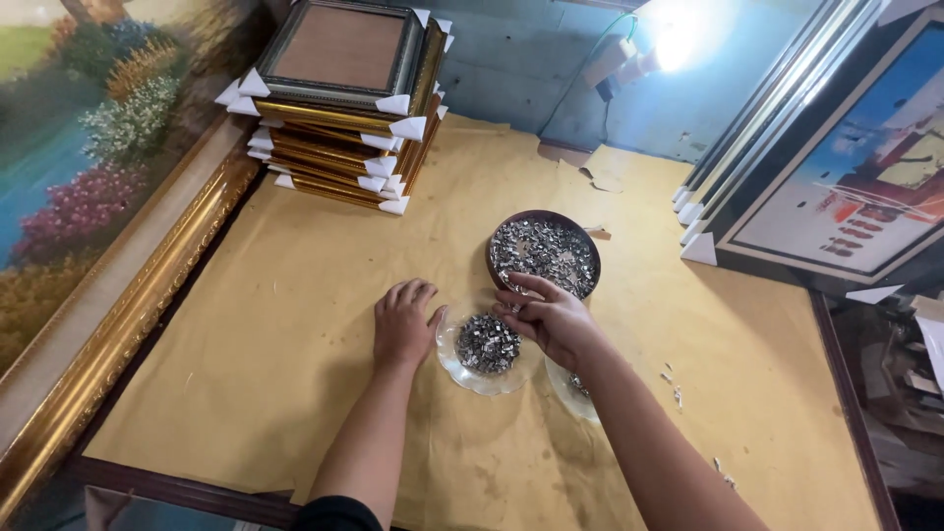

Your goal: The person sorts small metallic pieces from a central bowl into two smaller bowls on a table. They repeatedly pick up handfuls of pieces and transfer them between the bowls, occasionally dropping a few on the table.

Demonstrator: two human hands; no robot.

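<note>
On tan paper-covered table [295, 324], stacked frames [339, 108].

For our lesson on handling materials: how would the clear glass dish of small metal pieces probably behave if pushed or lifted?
The clear glass dish looks thin, so probably fragile. Its heap of metal pieces likely makes it heavy for its size. On the paper-covered table it would probably slide, and the loose pieces may spill if tilted.

Shiny metal clips [487, 342] – clear glass dish [462, 374]; matt brown paper [295, 324].

Single head cam, steep look-down, close over paper-covered table [295, 324], facing back wall [531, 59].
</note>
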